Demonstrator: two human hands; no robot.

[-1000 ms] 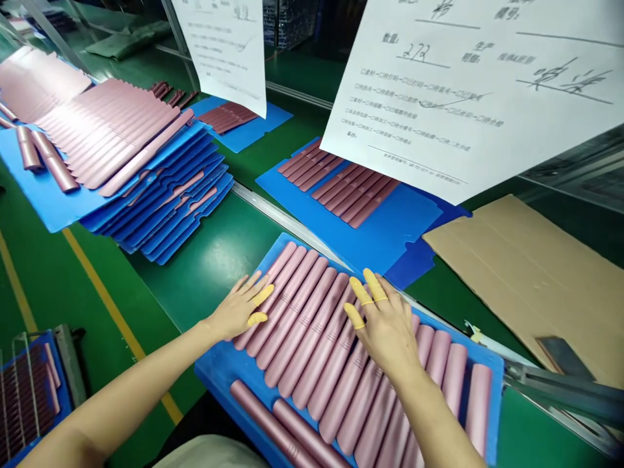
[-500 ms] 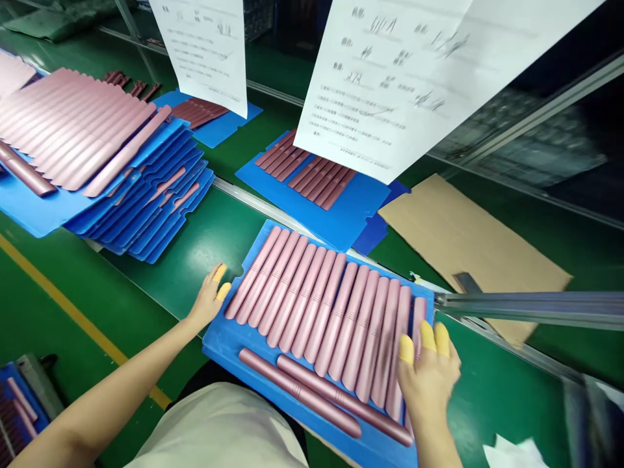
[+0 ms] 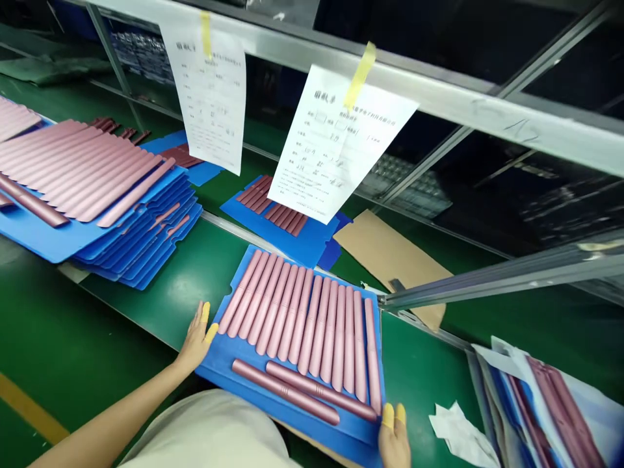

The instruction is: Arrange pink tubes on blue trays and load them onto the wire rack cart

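Observation:
A blue plastic sheet (image 3: 292, 432) lies on the green bench in front of me. On it a row of pink tubes (image 3: 287, 312) sits side by side, slightly fanned. Two darker pink tubes (image 3: 285, 391) lie crosswise below the row. My left hand (image 3: 195, 338) is at the sheet's left edge, thumb and fingers apart, wearing yellow finger cots. By the sheet's lower right corner, near the end of the last pink tube (image 3: 373, 354), my right hand (image 3: 394, 442) has its fingers stretched out. Part of that hand is cut off by the frame.
Stacked blue sheets (image 3: 146, 247) with more pink tubes stand at the left. Two taped papers (image 3: 341, 143) hang from a metal rail. A metal bar (image 3: 487, 279) slants across the right. White paper scraps (image 3: 463, 432) and wrapped tubes (image 3: 560, 403) lie at the right; cardboard (image 3: 390, 253) lies behind.
My right hand has left the last tube in the row and come down to the sheet's lower right corner. My left hand stays by the left edge. The camera view has tilted up.

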